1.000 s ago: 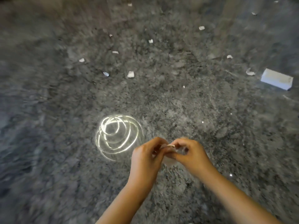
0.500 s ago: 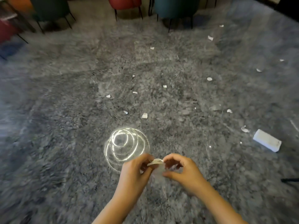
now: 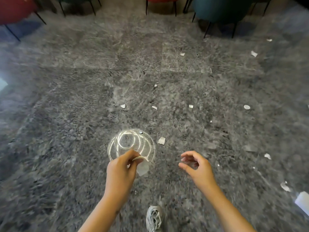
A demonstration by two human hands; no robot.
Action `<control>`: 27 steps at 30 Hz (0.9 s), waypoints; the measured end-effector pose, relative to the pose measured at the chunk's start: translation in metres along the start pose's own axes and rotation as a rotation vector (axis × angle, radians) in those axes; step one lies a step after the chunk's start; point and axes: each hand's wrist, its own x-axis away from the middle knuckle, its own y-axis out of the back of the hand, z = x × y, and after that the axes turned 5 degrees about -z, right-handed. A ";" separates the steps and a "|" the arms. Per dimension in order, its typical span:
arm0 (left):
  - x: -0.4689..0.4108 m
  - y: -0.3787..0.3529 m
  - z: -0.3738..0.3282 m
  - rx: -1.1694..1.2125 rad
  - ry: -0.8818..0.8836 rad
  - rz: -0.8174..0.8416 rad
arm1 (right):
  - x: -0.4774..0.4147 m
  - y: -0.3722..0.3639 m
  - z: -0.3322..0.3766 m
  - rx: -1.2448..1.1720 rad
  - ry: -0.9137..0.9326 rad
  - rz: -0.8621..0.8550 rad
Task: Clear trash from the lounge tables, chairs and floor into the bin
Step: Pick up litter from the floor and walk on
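Note:
My left hand (image 3: 122,169) pinches a bunch of white paper scraps (image 3: 142,165) over the grey shag carpet (image 3: 66,114). To its right, my right hand (image 3: 196,166) is open with curled fingers and holds nothing. More torn paper scraps lie on the carpet: one close ahead (image 3: 161,140), two further out (image 3: 122,106) (image 3: 247,107), and others toward the right edge (image 3: 285,186). A white box (image 3: 303,200) lies at the right edge. No bin is in view.
Red chairs (image 3: 15,7) and a teal chair (image 3: 220,9) on thin black legs line the far edge of the carpet. A bright ring-shaped light reflection (image 3: 131,144) floats just ahead of my left hand. My shoe (image 3: 153,218) shows at the bottom.
My hands were together on the scraps; now the right hand has let go and moved right, leaving the scraps in the left. The view has tilted up, bringing the chairs into sight.

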 end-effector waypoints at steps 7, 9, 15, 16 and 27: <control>-0.125 -0.079 0.057 -0.084 0.011 0.017 | -0.156 -0.032 -0.042 0.092 -0.004 -0.008; -0.153 -0.106 0.077 -0.066 0.038 0.009 | -0.195 -0.042 -0.061 0.131 -0.006 0.005; -0.208 -0.207 0.166 -0.069 0.126 0.004 | -0.300 -0.092 -0.159 0.253 0.007 0.083; -0.216 -0.228 0.186 -0.073 0.140 -0.008 | -0.319 -0.105 -0.181 0.270 0.023 0.102; -0.247 -0.433 0.391 -0.033 0.267 -0.004 | -0.452 -0.210 -0.442 0.634 0.167 0.311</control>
